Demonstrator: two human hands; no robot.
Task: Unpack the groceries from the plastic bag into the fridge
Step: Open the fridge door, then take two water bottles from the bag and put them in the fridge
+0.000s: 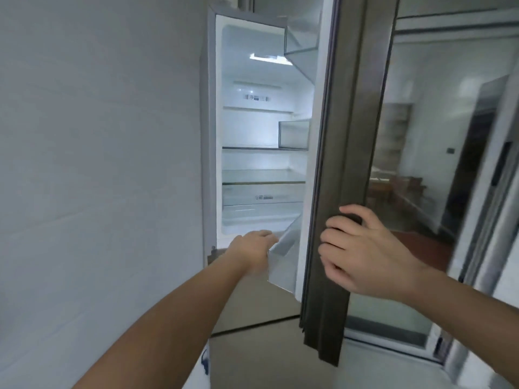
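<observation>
Right hand (pixel 362 248) curls round the fridge door's (pixel 339 192) edge, evidently holding it open. Left hand (pixel 254 252) reaches to the lower door bin (pixel 283 265); grip indiscernible. Beyond, lit fridge (pixel 261 136) shelves stand bare. Plastic bag, groceries: not visible.

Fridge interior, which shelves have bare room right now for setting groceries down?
Every fridge shelf looks bare: the upper glass shelf, the lower shelf, the bottom drawer. Tightest spot is low down, where the left hand meets the door bin.
</observation>
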